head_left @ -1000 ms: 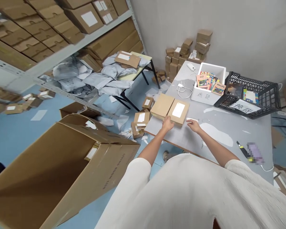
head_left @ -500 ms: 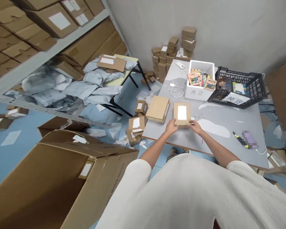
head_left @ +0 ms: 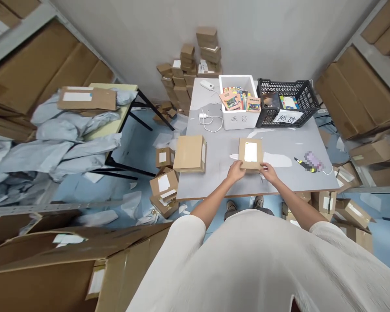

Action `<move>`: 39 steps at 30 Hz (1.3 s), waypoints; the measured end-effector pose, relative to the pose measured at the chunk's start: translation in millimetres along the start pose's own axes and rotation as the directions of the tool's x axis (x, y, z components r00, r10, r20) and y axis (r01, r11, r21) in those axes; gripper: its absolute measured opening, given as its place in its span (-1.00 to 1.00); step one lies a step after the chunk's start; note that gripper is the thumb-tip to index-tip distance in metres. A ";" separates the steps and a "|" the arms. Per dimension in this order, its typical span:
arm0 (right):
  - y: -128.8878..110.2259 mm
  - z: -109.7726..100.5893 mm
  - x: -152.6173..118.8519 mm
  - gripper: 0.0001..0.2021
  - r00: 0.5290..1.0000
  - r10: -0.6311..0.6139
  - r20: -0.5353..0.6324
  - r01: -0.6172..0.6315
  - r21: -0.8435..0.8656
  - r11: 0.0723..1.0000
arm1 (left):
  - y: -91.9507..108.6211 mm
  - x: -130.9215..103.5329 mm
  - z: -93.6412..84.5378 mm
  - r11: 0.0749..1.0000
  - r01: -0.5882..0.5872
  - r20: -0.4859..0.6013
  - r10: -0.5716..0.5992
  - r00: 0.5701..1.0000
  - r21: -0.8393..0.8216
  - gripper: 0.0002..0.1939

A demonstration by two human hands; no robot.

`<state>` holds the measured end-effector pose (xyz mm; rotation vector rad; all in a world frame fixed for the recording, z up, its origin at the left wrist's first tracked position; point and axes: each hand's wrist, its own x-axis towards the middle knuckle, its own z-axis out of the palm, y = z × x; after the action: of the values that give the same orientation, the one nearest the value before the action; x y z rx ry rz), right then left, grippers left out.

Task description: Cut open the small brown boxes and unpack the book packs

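Note:
A small cardboard box (head_left: 243,164) with a white label on top is at the front middle of the grey table (head_left: 214,184). My left hand (head_left: 236,171) grips its near left corner, and my right hand (head_left: 268,171) grips the near right corner. To the left, a larger cardboard box (head_left: 189,152) lies by the table's left edge, touched by neither hand. Right of my right hand are a black and yellow cutter (head_left: 304,165) and a blurred purple object (head_left: 314,161).
A white foam box (head_left: 240,120) of booklets and a black crate (head_left: 290,119) stand at the table's back. Left is a yellowish table (head_left: 100,130) with grey parcels. A big open carton (head_left: 130,264) is at the lower left; stacked boxes (head_left: 182,93) stand by the wall.
The view has turned to the right, showing more shelving on that side. Both hands still hold the small box, which now sits farther from the larger box.

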<state>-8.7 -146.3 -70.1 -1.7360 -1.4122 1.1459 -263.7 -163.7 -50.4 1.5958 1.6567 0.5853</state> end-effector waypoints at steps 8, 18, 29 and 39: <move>23.2 -66.7 15.9 -0.56 1.000 0.013 -0.015 -0.013 -0.036 0.999 | 53.1 20.6 44.3 0.998 -0.027 0.043 0.025 0.999 0.052 -0.49; 66.8 -160.9 40.8 -0.41 0.998 0.062 0.021 -0.058 -0.174 0.983 | 112.0 49.3 123.5 0.990 -0.008 0.044 0.002 0.999 0.138 -0.51; 84.2 -186.5 81.0 -0.46 0.985 -0.102 0.137 0.129 -0.209 0.969 | 126.7 36.4 154.6 0.977 0.154 -0.109 -0.139 0.984 0.148 -0.52; 39.1 -178.2 149.4 -0.39 0.931 -0.265 0.252 0.365 -0.593 0.717 | 121.8 24.7 172.6 0.940 0.261 -0.198 -0.305 0.932 -0.219 -0.13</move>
<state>176.4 -0.4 -62.7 -1.7345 -2.2889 0.6446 -51.9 -154.7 -68.6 1.1577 1.8974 0.7716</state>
